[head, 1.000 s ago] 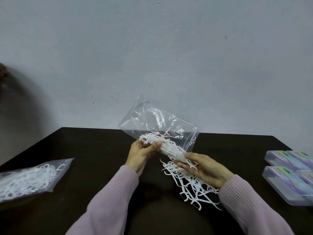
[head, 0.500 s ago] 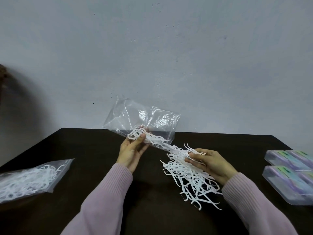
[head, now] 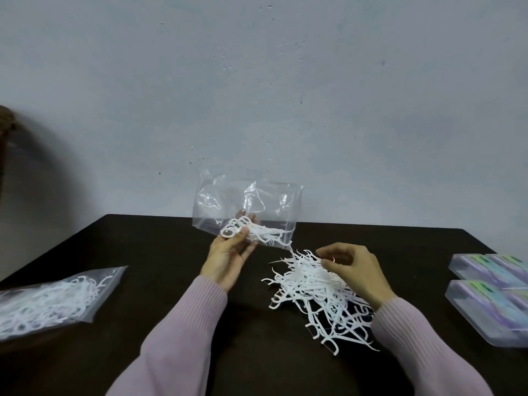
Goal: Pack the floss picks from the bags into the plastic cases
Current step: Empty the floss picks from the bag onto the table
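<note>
Head camera, looking down over a dark brown matte table (head: 143, 281) set against a pale, pitted wall (head: 257, 95): your left hand (head: 228, 257), in a ribbed pale pink sleeve (head: 183, 338), pinches the lower edge of a crinkled, glossy clear plastic bag (head: 248, 204) held up above the tabletop, thumb in front and fingers showing through the film behind. A small cluster of thin white plastic floss picks (head: 254, 231) lies inside the bag along its bottom, right at your fingertips. Your right hand (head: 354, 270) hovers over a loose tangle of white floss picks (head: 311, 290) heaped on the table just beside the bag's lower corner; its fingers are loosely curled, and whether thumb and forefinger actually nip a pick cannot be told. At the left edge lies a second clear plastic bag (head: 57, 301), flat on the table and full of white picks. At the right edge sit two translucent rectangular plastic cases (head: 485, 304) with rounded corners, one behind the other, pastel purple and green showing through their frosted lids; their contents cannot be made out.
</note>
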### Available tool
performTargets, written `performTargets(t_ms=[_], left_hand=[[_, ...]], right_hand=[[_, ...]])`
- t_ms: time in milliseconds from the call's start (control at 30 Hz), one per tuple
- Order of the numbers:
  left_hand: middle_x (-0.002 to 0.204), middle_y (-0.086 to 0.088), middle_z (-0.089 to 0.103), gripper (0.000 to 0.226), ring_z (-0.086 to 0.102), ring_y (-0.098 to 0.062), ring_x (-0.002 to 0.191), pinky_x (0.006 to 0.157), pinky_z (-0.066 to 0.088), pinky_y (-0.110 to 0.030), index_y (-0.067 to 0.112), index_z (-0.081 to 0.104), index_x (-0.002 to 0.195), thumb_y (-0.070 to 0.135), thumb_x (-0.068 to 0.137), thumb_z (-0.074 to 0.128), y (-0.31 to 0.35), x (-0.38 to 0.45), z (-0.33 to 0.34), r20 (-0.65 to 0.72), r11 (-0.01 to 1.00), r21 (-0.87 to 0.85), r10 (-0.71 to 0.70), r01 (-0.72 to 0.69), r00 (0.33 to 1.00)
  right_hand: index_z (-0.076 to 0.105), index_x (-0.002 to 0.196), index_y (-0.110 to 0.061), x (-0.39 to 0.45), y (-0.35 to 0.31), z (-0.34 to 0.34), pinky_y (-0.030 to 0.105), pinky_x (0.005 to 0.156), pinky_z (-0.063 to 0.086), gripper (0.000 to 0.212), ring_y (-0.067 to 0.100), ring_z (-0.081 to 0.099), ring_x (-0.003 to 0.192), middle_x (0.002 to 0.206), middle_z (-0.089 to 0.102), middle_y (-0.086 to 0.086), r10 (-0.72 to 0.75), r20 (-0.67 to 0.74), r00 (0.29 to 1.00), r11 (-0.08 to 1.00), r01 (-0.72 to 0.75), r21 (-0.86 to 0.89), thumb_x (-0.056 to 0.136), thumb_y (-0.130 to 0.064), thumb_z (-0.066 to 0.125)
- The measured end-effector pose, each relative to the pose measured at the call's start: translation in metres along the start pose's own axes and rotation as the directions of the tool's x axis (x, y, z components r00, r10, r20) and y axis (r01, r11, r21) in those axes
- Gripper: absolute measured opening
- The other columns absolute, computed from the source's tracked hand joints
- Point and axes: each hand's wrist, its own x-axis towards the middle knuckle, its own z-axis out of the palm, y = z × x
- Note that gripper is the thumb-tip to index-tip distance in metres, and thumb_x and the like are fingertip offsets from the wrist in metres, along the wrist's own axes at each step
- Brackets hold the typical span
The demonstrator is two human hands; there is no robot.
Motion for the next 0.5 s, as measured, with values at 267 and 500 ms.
performTargets(t_ms=[267, 500], left_hand=[[0.109, -0.004, 0.07, 0.049, 0.068, -0.014, 0.099, 0.075, 0.058, -0.027, 0.018, 0.058, 0.118, -0.001, 0.073, 0.055, -0.008, -0.005, 0.006, 0.068, 0.998, 0.033, -0.049, 0.047, 0.997], [0.125, -0.013, 0.062, 0.058, 0.06, -0.024, 0.115, 0.082, 0.057, -0.036, 0.02, 0.054, 0.127, -0.007, 0.077, 0.05, -0.019, -0.014, 0.017, 0.184, 0.992, 0.025, -0.123, 0.121, 0.975]], right_hand=[[0.068, 0.095, -0.021, 0.0, -0.002, 0.007, 0.018, 0.083, 0.051, 0.017, -0.001, 0.063, 0.094, 0.097, 0.07, -0.01, -0.167, 0.01, 0.986, 0.961, 0.16, 0.226, 0.089, -0.01, 0.058], [0.062, 0.108, -0.024, -0.004, -0.008, 0.018, 0.032, 0.075, 0.058, 0.023, 0.021, 0.06, 0.104, 0.115, 0.059, 0.001, -0.044, 0.217, 0.975, 0.832, -0.084, 0.549, 0.09, -0.027, 0.048]])
